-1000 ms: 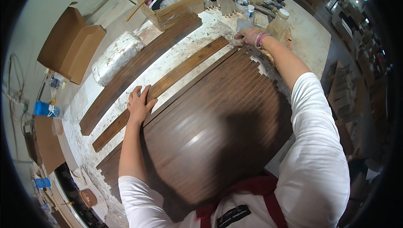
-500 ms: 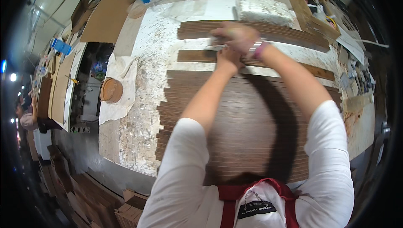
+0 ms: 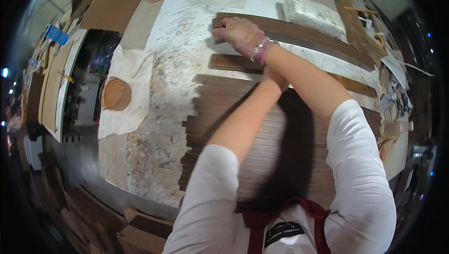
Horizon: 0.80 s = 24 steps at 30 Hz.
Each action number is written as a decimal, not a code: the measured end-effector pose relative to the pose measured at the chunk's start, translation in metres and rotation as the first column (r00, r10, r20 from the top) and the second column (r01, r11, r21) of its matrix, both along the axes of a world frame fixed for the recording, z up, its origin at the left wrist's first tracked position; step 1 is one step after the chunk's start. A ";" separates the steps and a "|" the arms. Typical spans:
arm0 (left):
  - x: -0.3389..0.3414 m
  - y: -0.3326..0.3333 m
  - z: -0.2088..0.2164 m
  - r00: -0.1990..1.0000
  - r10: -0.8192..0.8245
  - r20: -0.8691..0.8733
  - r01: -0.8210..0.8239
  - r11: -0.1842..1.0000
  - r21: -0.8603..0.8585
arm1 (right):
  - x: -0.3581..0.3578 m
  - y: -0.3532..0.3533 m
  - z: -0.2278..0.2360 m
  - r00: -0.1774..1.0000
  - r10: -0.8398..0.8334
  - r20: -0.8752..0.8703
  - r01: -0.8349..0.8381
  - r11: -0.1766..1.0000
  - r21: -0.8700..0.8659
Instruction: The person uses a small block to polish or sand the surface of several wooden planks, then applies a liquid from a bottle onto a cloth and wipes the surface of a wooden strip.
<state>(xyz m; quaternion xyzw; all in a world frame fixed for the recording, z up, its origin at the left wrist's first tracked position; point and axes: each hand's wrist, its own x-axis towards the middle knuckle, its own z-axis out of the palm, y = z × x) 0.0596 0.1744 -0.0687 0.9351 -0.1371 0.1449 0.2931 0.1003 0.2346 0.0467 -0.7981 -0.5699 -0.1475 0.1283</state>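
Note:
My right hand (image 3: 241, 34) reaches across my left arm to the left end of a row of long brown wood strips (image 3: 322, 39) at the far side of the table. Its fingers are curled downward. What lies under them is mostly hidden by the hand. Behind my right forearm, my left hand (image 3: 277, 78) rests by a single brown wood strip (image 3: 229, 62); its fingers are out of sight. Nearer to me, many dark brown wood strips lie side by side as a wide sheet (image 3: 262, 137), crossed by my arms' shadow.
A white speckled block (image 3: 315, 18) sits behind the far strips. On the left, a round tan tub (image 3: 117, 94) stands on a white cloth (image 3: 131, 123). The table (image 3: 163, 113) is stained. A wooden box (image 3: 358, 27) of odds and ends is at the back right.
My right hand has slid left along the far strips to their end. My left hand has gone under my right forearm. The whole view has shifted slightly.

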 end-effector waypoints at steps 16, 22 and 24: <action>0.020 -0.049 0.074 0.976 -0.034 -0.216 0.080 0.975 0.207 | 0.019 -0.577 0.008 0.260 -0.536 -0.803 0.954 0.273 0.126; -0.002 -0.038 0.086 0.957 -0.038 -0.287 0.108 0.967 0.232 | 0.077 -0.624 -0.006 -0.015 -0.829 -0.558 0.978 0.105 -0.182; -0.001 -0.045 0.087 0.953 -0.018 -0.301 0.104 0.957 0.271 | 0.087 -0.617 -0.018 0.058 -0.791 -0.609 0.976 0.174 -0.133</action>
